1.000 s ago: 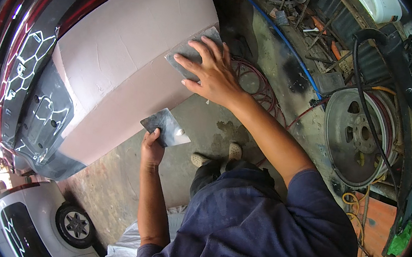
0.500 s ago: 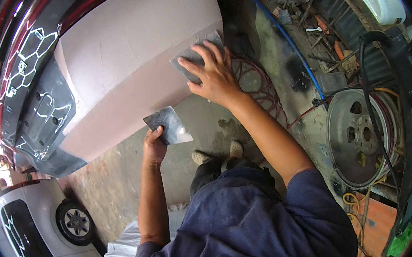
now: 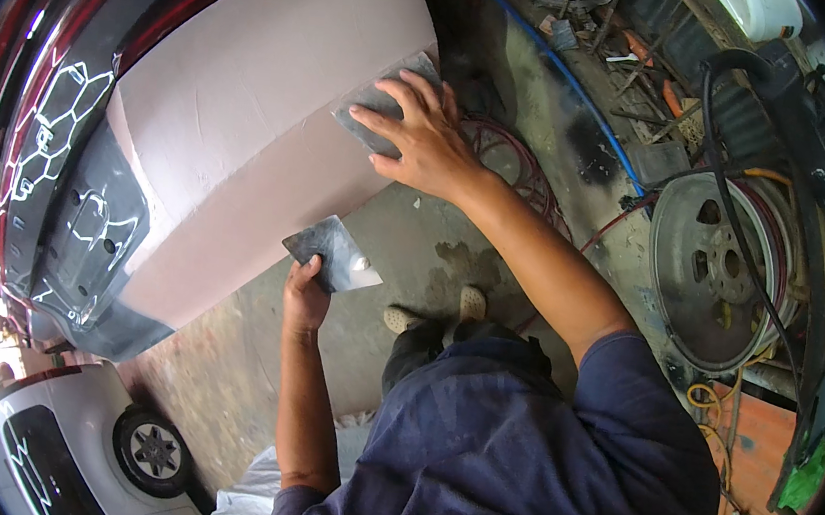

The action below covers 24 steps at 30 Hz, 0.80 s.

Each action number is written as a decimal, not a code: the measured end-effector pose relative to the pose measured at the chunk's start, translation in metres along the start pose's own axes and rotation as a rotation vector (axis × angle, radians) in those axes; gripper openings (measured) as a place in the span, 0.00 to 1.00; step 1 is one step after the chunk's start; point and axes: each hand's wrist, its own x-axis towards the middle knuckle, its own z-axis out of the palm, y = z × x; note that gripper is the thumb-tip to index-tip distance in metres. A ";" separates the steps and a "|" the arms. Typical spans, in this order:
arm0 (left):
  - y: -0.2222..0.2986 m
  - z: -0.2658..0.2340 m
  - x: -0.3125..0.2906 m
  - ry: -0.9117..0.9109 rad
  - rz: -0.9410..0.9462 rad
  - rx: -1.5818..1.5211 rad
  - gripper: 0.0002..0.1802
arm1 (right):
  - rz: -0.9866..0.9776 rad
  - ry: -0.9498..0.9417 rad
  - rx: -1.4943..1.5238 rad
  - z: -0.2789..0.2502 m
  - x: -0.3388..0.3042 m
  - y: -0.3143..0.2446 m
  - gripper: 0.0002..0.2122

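Note:
Pinkish filler coats a large curved car panel point(image 3: 281, 73) at the upper left. My right hand point(image 3: 430, 139) presses a flat grey putty spreader point(image 3: 359, 101) against this panel near its right edge. The fingers lie spread over the spreader; the thumb's grip is partly hidden. Lower and to the left, my left hand point(image 3: 307, 299) pinches a square metal putty plate point(image 3: 333, 249) by its near left corner. A small dab of white putty point(image 3: 361, 264) sits towards the plate's right corner. That plate is held apart from the panel.
Left of the coated panel is dark bumper trim point(image 3: 95, 214). A white vehicle point(image 3: 73, 423) stands at lower left. To the right lie a wheel rim point(image 3: 717, 275), a coiled red hose point(image 3: 531, 180), a blue hose point(image 3: 572, 78) and scrap parts. My shoes point(image 3: 404, 319) stand on the concrete floor.
My right hand and the spreader have shifted slightly left across the panel. The left hand with the plate has barely moved.

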 end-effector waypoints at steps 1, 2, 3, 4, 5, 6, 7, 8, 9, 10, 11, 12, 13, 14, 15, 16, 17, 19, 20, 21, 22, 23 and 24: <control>0.000 0.001 0.000 0.003 -0.001 -0.005 0.31 | -0.007 -0.006 -0.004 0.000 -0.002 0.000 0.30; 0.000 0.002 0.000 0.005 -0.002 -0.011 0.30 | 0.002 -0.021 -0.003 0.003 -0.007 -0.001 0.31; -0.001 0.001 0.000 0.007 -0.001 -0.015 0.30 | 0.011 -0.034 -0.001 0.007 -0.015 -0.003 0.31; -0.002 0.002 0.000 0.009 0.001 -0.022 0.30 | 0.017 -0.048 -0.001 0.012 -0.022 -0.004 0.31; -0.002 0.002 0.000 0.017 0.008 -0.026 0.30 | 0.011 -0.045 0.012 0.016 -0.029 -0.004 0.32; -0.002 0.005 -0.001 0.024 0.012 -0.028 0.30 | 0.008 -0.043 0.025 0.020 -0.037 -0.003 0.32; -0.002 0.005 -0.002 0.031 0.017 -0.029 0.29 | 0.006 -0.038 0.038 0.024 -0.046 -0.003 0.32; -0.002 0.006 -0.002 0.020 0.012 -0.038 0.30 | 0.006 -0.047 0.043 0.029 -0.056 -0.002 0.32; -0.002 0.005 -0.002 0.010 0.007 -0.045 0.30 | 0.007 -0.056 0.049 0.035 -0.067 -0.001 0.32; -0.002 0.005 -0.001 -0.002 0.004 -0.052 0.30 | 0.006 -0.063 0.054 0.040 -0.078 0.000 0.32; -0.002 0.006 -0.001 0.013 0.007 -0.051 0.30 | 0.020 -0.087 0.066 0.044 -0.090 0.001 0.32; -0.003 0.004 -0.001 0.028 0.010 -0.052 0.31 | 0.036 -0.113 0.065 0.044 -0.097 -0.001 0.31; -0.005 0.003 -0.002 0.043 0.013 -0.052 0.31 | 0.052 -0.139 0.064 0.043 -0.105 -0.002 0.31; -0.006 0.002 -0.004 0.013 0.001 -0.068 0.31 | 0.067 -0.165 0.063 0.042 -0.113 -0.004 0.31; -0.008 0.000 -0.005 -0.017 -0.009 -0.084 0.30 | 0.109 -0.214 0.092 0.038 -0.120 -0.006 0.31; -0.004 0.002 -0.005 -0.050 -0.015 -0.096 0.30 | 0.150 -0.257 0.121 0.033 -0.125 -0.008 0.31; -0.007 0.005 -0.011 -0.036 -0.020 -0.083 0.30 | 0.190 -0.300 0.149 0.027 -0.130 -0.010 0.30; -0.011 0.036 -0.027 0.046 -0.037 -0.067 0.30 | 0.287 -0.243 0.483 0.006 -0.141 -0.008 0.31; -0.010 0.054 -0.034 0.090 -0.037 -0.082 0.30 | 0.335 -0.218 0.654 -0.007 -0.144 -0.011 0.31; -0.005 0.077 -0.040 0.151 -0.023 -0.090 0.27 | 0.349 -0.228 0.815 -0.033 -0.137 -0.020 0.33; 0.001 0.098 -0.042 0.209 -0.009 -0.097 0.24 | 0.308 -0.220 0.933 -0.058 -0.131 -0.031 0.33; 0.004 0.111 -0.041 0.230 0.002 -0.102 0.23 | 0.261 -0.211 1.050 -0.082 -0.124 -0.042 0.33; 0.007 0.123 -0.038 0.245 0.013 -0.105 0.21 | 0.212 -0.196 1.163 -0.100 -0.120 -0.051 0.33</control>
